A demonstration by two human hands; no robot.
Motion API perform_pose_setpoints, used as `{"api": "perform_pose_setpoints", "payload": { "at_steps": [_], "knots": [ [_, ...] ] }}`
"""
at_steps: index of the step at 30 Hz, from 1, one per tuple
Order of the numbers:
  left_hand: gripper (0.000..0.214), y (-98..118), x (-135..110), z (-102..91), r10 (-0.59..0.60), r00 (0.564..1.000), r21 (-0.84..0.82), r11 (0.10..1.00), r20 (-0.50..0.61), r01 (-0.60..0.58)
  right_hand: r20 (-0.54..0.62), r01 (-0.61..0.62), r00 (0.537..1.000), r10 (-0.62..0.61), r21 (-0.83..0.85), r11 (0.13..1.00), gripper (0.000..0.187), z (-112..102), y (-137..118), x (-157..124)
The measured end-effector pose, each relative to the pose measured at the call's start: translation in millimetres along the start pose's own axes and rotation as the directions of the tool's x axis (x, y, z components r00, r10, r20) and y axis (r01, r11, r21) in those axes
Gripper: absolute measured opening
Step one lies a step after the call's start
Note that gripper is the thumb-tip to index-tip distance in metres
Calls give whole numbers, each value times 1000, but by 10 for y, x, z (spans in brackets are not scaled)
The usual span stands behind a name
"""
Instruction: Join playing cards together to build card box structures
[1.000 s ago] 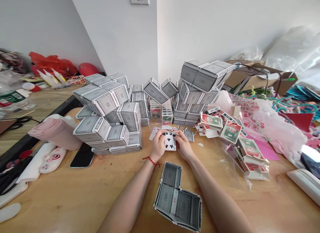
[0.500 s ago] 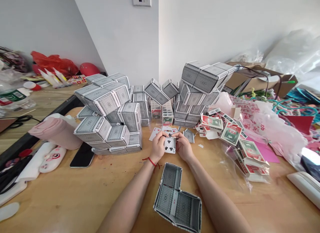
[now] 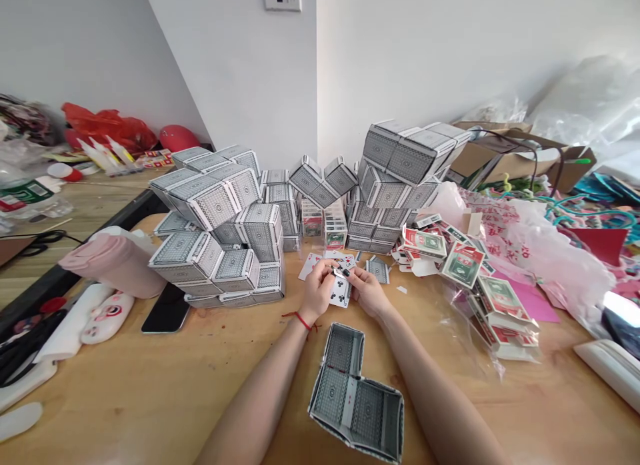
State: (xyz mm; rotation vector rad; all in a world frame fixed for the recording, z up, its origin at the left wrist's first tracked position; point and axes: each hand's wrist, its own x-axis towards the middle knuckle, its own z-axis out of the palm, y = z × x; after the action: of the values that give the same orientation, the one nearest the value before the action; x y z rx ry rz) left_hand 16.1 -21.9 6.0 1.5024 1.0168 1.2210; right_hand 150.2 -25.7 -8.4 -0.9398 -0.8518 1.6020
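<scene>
Two hands meet: the left hand [image 3: 317, 292] and right hand [image 3: 367, 293] both pinch a white clubs playing card [image 3: 341, 290] just above the light wooden tabletop [image 3: 200, 378], beyond a grey-patterned L-shaped card block [image 3: 353, 402]. The card seems mid-fold, which calls for even, aligned pressure.

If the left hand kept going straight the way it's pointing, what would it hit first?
Probably the loose cards lying flat just beyond the left hand, which pinches a clubs card together with the right hand. Small card packs stand behind them, though depth is hard to judge.
</scene>
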Motion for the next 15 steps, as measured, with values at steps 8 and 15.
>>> {"api": "perform_pose_setpoints", "payload": {
  "at_steps": [8, 15],
  "knots": [
    [17, -24, 37, 33, 25, 997, 218, 976, -70, -9, -103, 169, 972, -211, -319, 933, 32, -1, 96, 30],
    [25, -105, 57, 33, -69, 996, 138, 988, -58, 77, -34, 92, 994, -101, -195, 977, 30, 9, 59, 12]
  ]
}}
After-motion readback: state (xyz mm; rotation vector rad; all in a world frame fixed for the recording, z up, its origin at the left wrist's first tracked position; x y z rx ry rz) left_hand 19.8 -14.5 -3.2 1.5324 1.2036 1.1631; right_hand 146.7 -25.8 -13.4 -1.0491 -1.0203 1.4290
